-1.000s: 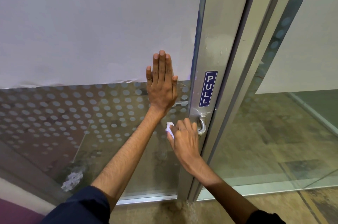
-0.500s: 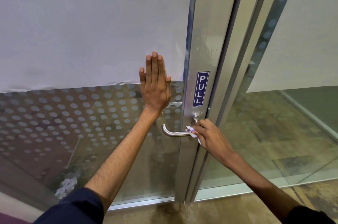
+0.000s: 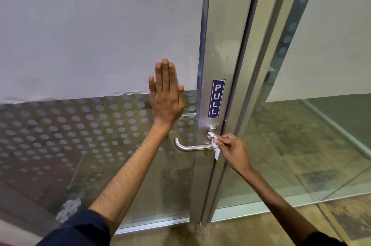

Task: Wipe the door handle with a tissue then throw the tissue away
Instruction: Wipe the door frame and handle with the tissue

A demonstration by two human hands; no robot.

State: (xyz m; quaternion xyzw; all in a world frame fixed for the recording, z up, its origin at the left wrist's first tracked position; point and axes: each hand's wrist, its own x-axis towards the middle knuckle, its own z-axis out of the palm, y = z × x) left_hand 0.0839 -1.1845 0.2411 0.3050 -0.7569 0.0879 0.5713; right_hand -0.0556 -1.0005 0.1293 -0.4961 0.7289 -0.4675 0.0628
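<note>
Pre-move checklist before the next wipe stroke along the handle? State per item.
1. Tissue pinched in right hand: ok.
2. Tissue touching door handle at its pivot end: ok.
3. Left hand flat on the glass door, bracing: ok.
4. Handle's free end unobstructed for the stroke: ok.
5. Tissue clean enough: not ok, dark marks visible.
6. Bin for disposal in view: not ok, none visible.
</note>
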